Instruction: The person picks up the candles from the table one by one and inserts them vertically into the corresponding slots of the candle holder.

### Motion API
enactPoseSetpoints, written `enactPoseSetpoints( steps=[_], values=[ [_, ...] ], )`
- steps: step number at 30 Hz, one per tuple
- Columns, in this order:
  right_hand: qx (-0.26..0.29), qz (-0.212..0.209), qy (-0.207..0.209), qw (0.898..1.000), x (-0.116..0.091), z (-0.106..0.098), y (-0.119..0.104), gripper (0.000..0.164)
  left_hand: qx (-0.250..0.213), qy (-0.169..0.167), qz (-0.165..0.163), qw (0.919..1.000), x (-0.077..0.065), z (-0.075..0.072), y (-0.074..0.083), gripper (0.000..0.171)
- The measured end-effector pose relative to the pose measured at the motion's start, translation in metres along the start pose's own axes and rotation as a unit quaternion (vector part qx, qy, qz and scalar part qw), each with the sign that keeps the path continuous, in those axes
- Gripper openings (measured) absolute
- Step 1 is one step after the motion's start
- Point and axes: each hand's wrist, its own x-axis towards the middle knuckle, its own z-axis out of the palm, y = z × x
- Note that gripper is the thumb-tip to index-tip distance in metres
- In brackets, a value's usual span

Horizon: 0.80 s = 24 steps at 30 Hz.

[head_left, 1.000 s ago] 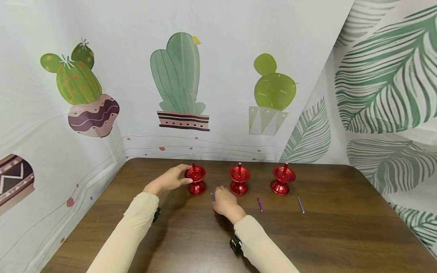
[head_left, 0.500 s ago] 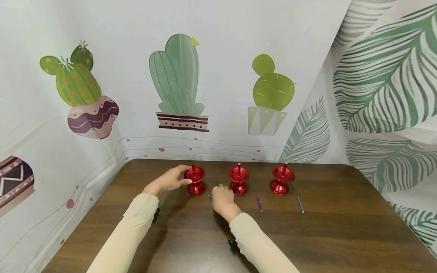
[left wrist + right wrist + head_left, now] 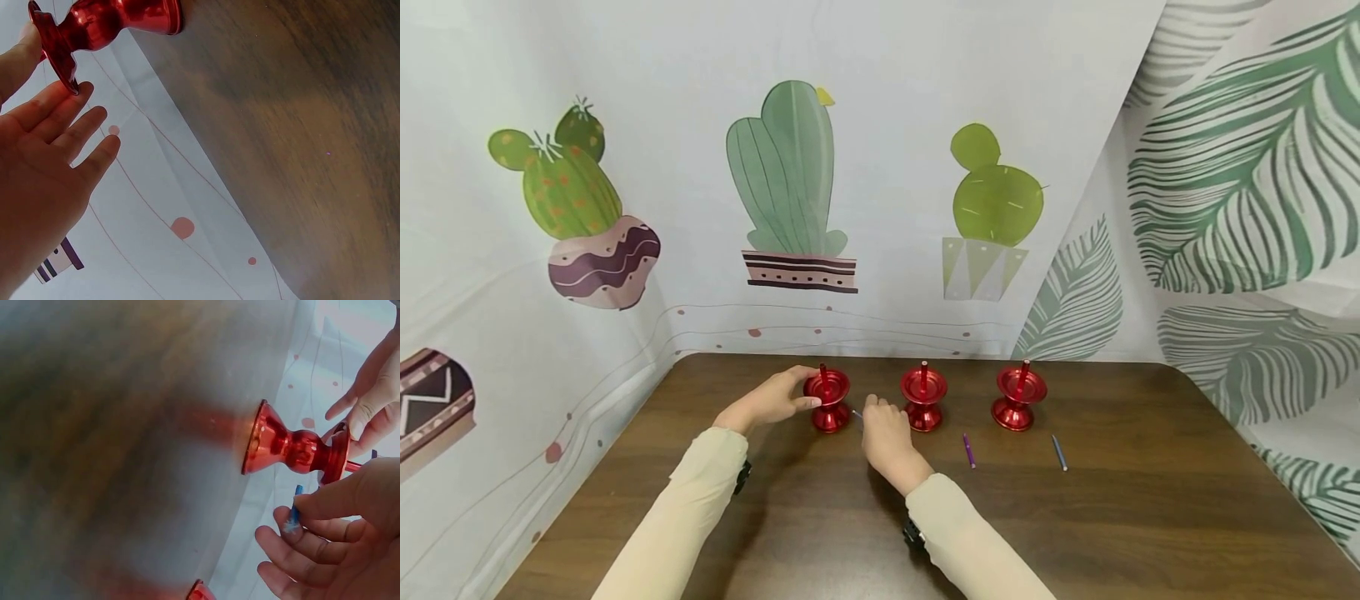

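Red candle holder [image 3: 831, 417] gripped, blue stick [image 3: 297, 507] drawn close

Over the last second the right hand [image 3: 889, 433] has shifted a little toward the far side, and the blue stick pinched between its thumb and fingers now shows its tip just right of the leftmost holder. They seem not to touch, so I judge the two brought together but not joined. The left hand [image 3: 771, 402] has stayed put, thumb and fingers clasping the dish of that holder, which stands upright on the wooden table [image 3: 1120, 533]. Farther right, a middle holder [image 3: 924, 416] and a right holder [image 3: 1013, 414] stand in the same row; a purple stick [image 3: 969, 451] and a second blue stick [image 3: 1059, 453] lie nearer the person, unmoved.
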Motion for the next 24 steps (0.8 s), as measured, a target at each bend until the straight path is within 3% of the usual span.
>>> enactPoseSetpoints(
  steps=[7, 11, 17, 24],
  values=[
    [-0.029, -0.021, 0.008, 0.999, 0.006, -0.011, 0.0, 0.024, 0.006, 0.002, 0.004, 1.0, 0.001, 0.001, -0.001, 0.058],
    [-0.011, -0.017, 0.011, 1.0, 0.01, -0.018, -0.001, 0.03, 0.007, 0.0, 0.003, 1.0, 0.001, 0.001, -0.002, 0.058],
    [0.115, 0.0, 0.025, 0.993, 0.021, -0.024, 0.001, 0.018, 0.007, -0.003, 0.003, 1.0, 0.001, 0.0, 0.0, 0.058],
    [0.275, 0.004, -0.009, 0.961, 0.04, -0.033, 0.003, 0.007, 0.005, -0.004, 0.003, 1.0, 0.002, 0.0, 0.0, 0.059]
  ],
)
